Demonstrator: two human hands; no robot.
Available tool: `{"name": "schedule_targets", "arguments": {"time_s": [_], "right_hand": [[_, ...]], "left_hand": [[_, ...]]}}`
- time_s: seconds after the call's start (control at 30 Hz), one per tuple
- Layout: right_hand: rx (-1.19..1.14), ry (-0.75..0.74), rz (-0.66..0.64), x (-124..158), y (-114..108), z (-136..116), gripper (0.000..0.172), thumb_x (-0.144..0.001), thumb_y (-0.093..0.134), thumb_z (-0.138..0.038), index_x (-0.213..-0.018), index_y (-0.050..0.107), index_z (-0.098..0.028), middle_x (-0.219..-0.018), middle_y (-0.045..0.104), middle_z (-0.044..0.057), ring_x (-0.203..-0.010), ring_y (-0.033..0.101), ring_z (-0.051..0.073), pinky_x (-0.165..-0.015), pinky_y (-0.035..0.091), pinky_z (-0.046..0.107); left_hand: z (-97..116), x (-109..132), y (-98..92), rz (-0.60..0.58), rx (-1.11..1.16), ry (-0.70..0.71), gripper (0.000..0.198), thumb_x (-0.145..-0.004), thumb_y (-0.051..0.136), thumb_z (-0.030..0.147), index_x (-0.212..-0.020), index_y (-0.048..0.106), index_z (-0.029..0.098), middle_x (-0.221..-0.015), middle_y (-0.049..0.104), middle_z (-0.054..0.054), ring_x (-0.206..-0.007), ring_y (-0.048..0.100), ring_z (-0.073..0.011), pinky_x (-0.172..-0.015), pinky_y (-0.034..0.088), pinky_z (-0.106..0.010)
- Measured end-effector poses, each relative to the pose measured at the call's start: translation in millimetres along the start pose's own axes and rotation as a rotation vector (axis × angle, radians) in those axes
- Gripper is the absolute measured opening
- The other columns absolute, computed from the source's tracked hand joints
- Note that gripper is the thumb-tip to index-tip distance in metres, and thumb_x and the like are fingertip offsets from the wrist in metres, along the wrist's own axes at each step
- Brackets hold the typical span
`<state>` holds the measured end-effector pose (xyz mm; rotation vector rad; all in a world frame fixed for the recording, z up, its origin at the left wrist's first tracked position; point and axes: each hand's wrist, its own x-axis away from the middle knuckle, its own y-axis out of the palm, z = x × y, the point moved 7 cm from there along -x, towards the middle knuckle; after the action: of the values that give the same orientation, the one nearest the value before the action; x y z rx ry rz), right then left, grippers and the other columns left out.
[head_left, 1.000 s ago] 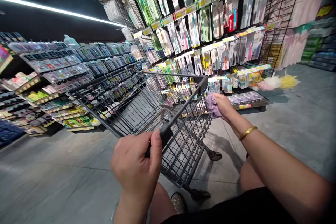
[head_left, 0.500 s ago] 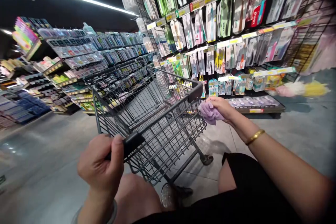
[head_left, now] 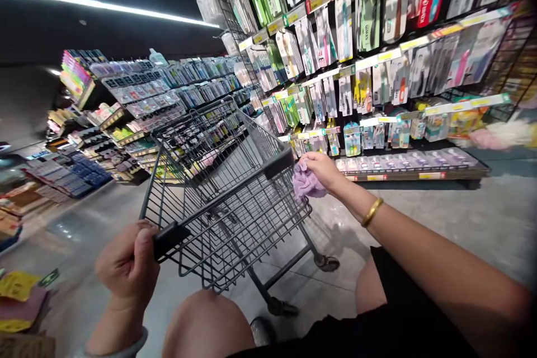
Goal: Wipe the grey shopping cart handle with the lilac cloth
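The left grip (head_left: 126,265) is clenched around the near black end of the shopping cart (head_left: 197,140) handle (head_left: 226,199). The right grip (head_left: 323,170) grasps a crumpled purple cloth (head_left: 306,184), which touches the handle's far end. Display racks (head_left: 377,84) of packaged goods stand just beside.

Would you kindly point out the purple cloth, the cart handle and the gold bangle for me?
purple cloth (head_left: 307,184), head view, middle of the bunched fabric.
cart handle (head_left: 170,236), head view, its black end grip.
gold bangle (head_left: 372,211), head view, middle of the band.
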<state>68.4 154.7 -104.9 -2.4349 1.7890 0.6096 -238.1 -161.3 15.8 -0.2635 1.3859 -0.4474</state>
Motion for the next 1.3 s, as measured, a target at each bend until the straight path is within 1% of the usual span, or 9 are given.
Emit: {"name": "schedule_targets", "arguments": {"time_s": [0.2,0.37,0.5,0.63,0.77,0.83,0.93,1.03,1.3], "right_hand": [[0.105,-0.214,0.253,-20,42,-40,0.018,-0.076,0.046,-0.024,-0.087,0.059,-0.021,-0.096,0.063,0.004,-0.091,0.057,0.017,-0.084,0.046,0.031],[0.272,-0.288,0.201,-9,95,-27,0.019,-0.078,0.051,-0.013,-0.091,0.064,-0.021,-0.11,0.062,0.006,-0.111,0.054,0.019,-0.103,0.041,0.034],[0.403,-0.139,0.023,-1,119,37,0.013,-0.085,0.056,-0.014,-0.086,0.067,-0.02,-0.101,0.065,0.005,-0.102,0.06,0.019,-0.096,0.048,0.036],[0.417,0.007,-0.123,3,141,78,0.027,-0.094,0.061,-0.04,-0.107,0.064,-0.016,-0.106,0.066,0.005,-0.093,0.064,0.016,-0.084,0.056,0.036],[0.304,-0.056,-0.161,-1,178,39,0.016,-0.095,0.049,-0.023,-0.095,0.064,-0.018,-0.091,0.067,0.0,-0.084,0.064,0.012,-0.079,0.054,0.028],[0.231,-0.153,-0.138,0,195,7,0.021,-0.091,0.045,-0.017,-0.102,0.063,-0.022,-0.105,0.066,0.0,-0.099,0.063,0.012,-0.088,0.051,0.026],[0.15,-0.342,-0.082,12,212,-17,0.029,-0.086,0.048,-0.013,-0.109,0.061,-0.024,-0.122,0.06,0.003,-0.119,0.054,0.014,-0.106,0.043,0.029],[0.15,-0.377,-0.071,24,222,6,0.029,-0.084,0.05,-0.011,-0.109,0.061,-0.02,-0.116,0.058,0.008,-0.114,0.054,0.018,-0.105,0.044,0.034],[0.238,-0.298,-0.234,27,247,46,0.029,-0.079,0.055,-0.008,-0.103,0.064,-0.023,-0.109,0.057,0.004,-0.105,0.055,0.017,-0.097,0.046,0.033]], "left_hand": [[-63,-13,-18.9,-0.022,-0.101,-0.036,0.021,-0.078,0.065,0.038,-0.065,0.07,0.023,-0.074,0.074,0.001,-0.078,0.072,-0.0224,-0.075,0.057,-0.031],[-24,-29,-25.3,-0.035,-0.507,0.168,0.031,-0.088,0.048,0.044,-0.076,0.072,0.029,-0.073,0.074,0.0,-0.08,0.069,-0.0253,-0.094,0.051,-0.044],[33,-59,8.5,-0.188,-0.597,0.023,0.049,-0.098,0.032,0.043,-0.116,0.07,0.019,-0.104,0.073,-0.013,-0.103,0.066,-0.0281,-0.096,0.048,-0.041],[68,-92,78.0,-0.496,-0.58,-0.129,0.06,-0.098,0.03,0.057,-0.14,0.056,0.024,-0.123,0.071,-0.01,-0.107,0.066,-0.0283,-0.089,0.048,-0.037],[65,-92,134.5,-0.8,-0.666,-0.18,0.066,-0.097,0.022,0.061,-0.118,0.071,0.022,-0.104,0.076,-0.011,-0.094,0.069,-0.0296,-0.074,0.047,-0.034],[58,-83,145.6,-0.807,-0.808,-0.122,0.061,-0.098,0.022,0.05,-0.1,0.074,0.018,-0.092,0.075,-0.014,-0.086,0.07,-0.0307,-0.067,0.044,-0.034],[49,-71,141.2,-0.61,-0.948,-0.105,0.056,-0.098,0.021,0.04,-0.091,0.071,0.016,-0.083,0.073,-0.014,-0.076,0.069,-0.0308,-0.059,0.036,-0.032],[39,-61,129.3,-0.488,-0.962,-0.159,0.058,-0.099,0.021,0.044,-0.085,0.071,0.018,-0.076,0.072,-0.012,-0.072,0.068,-0.0293,-0.056,0.028,-0.031],[18,-50,90.6,-0.486,-0.987,-0.182,0.053,-0.099,0.026,0.047,-0.086,0.07,0.021,-0.072,0.07,-0.009,-0.067,0.062,-0.023,-0.055,0.017,-0.03]]}}
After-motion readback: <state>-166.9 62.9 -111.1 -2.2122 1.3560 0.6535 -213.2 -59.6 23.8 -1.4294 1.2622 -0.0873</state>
